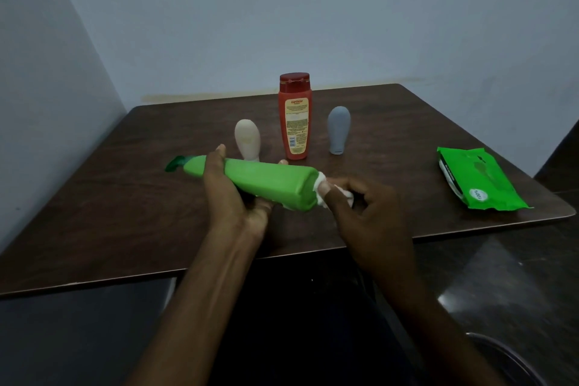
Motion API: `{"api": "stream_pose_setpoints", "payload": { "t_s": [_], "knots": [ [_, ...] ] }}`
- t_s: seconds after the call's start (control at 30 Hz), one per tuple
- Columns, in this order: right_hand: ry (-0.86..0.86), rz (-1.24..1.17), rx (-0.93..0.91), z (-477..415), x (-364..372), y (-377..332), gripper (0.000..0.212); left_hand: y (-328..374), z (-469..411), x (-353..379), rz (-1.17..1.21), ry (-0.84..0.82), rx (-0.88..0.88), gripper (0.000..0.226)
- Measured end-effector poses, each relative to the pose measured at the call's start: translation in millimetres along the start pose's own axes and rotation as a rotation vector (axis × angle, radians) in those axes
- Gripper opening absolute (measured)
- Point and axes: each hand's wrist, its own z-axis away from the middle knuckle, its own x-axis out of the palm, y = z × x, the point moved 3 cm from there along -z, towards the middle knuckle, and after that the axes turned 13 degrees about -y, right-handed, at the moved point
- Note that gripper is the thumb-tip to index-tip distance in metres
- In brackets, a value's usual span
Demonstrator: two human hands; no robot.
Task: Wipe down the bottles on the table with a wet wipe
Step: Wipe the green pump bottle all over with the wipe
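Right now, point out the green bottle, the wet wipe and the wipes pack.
green bottle (266,182): head view, middle of its body.
wet wipe (320,178): head view, white wad at the bottle's base.
wipes pack (479,177): head view, its top face.

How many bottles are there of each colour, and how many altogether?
green bottle: 1
orange bottle: 1
beige bottle: 1
grey bottle: 1
Total: 4

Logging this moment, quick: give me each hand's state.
Left hand: grips the green bottle.
Right hand: pinches the wet wipe against the bottle's base.
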Motion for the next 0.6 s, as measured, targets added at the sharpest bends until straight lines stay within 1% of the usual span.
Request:
{"api": "stream_pose_setpoints", "payload": {
  "t_s": [0.07, 0.13, 0.2, 0.27, 0.3, 0.33, 0.37, 0.43, 0.47, 0.53, 0.6],
  "knots": [
    [-0.025, -0.226, 0.221, 10, 12, 3, 0.024, -3, -2, 2, -0.020, 0.003, 0.050, 0.040],
    [-0.057, -0.483, 0.395, 21, 25, 2, 0.029, -7, -3, 2, -0.049, -0.001, 0.089, 0.046],
    [-0.106, -0.710, 0.448, 27, 29, -4, 0.027, -11, -6, 0, -0.056, 0.002, 0.098, 0.050],
    [-0.170, -0.886, 0.423, 25, 22, -13, 0.027, -13, -9, -3, -0.069, 0.005, 0.085, 0.053],
    [-0.167, -0.932, 0.385, 23, 16, -16, 0.028, -14, -9, -4, -0.073, 0.009, 0.077, 0.053],
    [-0.128, -0.927, 0.334, 19, 10, -15, 0.027, -15, -9, -5, -0.068, 0.016, 0.074, 0.052],
    [-0.067, -0.859, 0.283, 15, 4, -12, 0.023, -15, -8, -6, -0.063, 0.020, 0.073, 0.049],
    [0.040, -0.617, 0.182, 9, -3, -6, 0.015, -16, -6, -7, -0.064, 0.018, 0.060, 0.045],
    [0.044, -0.492, 0.112, 7, -3, -5, 0.016, -17, -6, -6, -0.070, 0.016, 0.049, 0.045],
    [-0.007, -0.275, -0.048, 7, 1, -3, 0.022, -17, -6, -5, -0.081, 0.017, 0.033, 0.048],
    [-0.048, -0.131, -0.181, 10, 4, -4, 0.023, -15, -7, -6, -0.087, 0.019, 0.030, 0.052]
  ]
}}
